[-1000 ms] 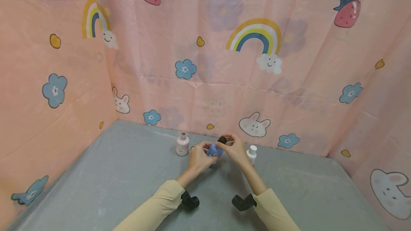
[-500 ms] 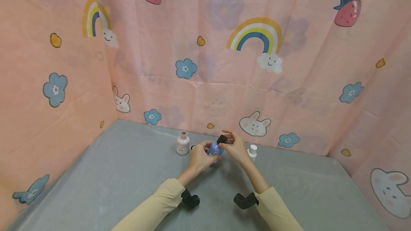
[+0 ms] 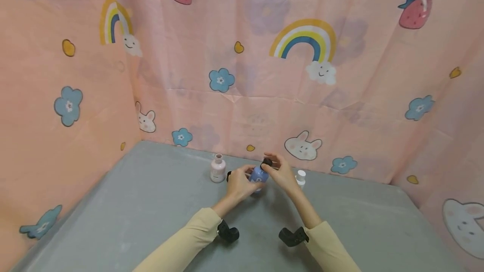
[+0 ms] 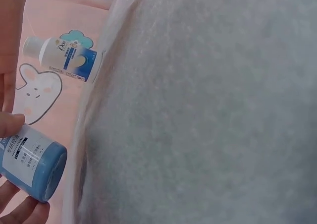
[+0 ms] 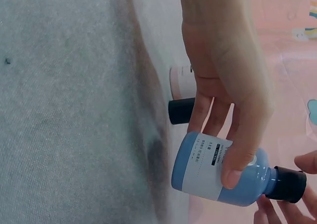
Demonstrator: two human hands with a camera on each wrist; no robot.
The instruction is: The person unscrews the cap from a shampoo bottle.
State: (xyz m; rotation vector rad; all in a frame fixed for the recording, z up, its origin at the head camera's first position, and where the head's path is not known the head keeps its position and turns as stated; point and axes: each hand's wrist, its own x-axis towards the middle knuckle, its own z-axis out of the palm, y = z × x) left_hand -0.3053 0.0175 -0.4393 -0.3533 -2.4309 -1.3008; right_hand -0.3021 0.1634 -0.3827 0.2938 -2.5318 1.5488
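Two-handed, holds one blue bottle (image 3: pixel 258 175) just above the grey table (image 3: pixel 162 205). Grips the body with the left hand (image 3: pixel 240 184), thumb across the front and fingers behind; pinches the black cap (image 5: pixel 290 185) between thumb and fingertips with the right hand (image 3: pixel 282 175). Lies squarely between the two hands, touching both: body with the left, cap with the right (cannot tell how tightly capped from these views). Runs lengthwise from a low base on the left hand's side up to the neck on the right hand's side, nearer upright than flat. Points cap-first upward and rightward, leaning toward the right hand, with the underside just showing in the left wrist view. Has a pale pink bottle (image 3: pixel 218 169) to the left, upright and uncapped, and a white bottle (image 3: pixel 301 177) to the right, upright, capped and partly hidden by the right wrist. Also shows a second black cylinder (image 5: pixel 181 111) beside the left hand's fingers (perhaps another cap, held or merely behind; too hidden to say).
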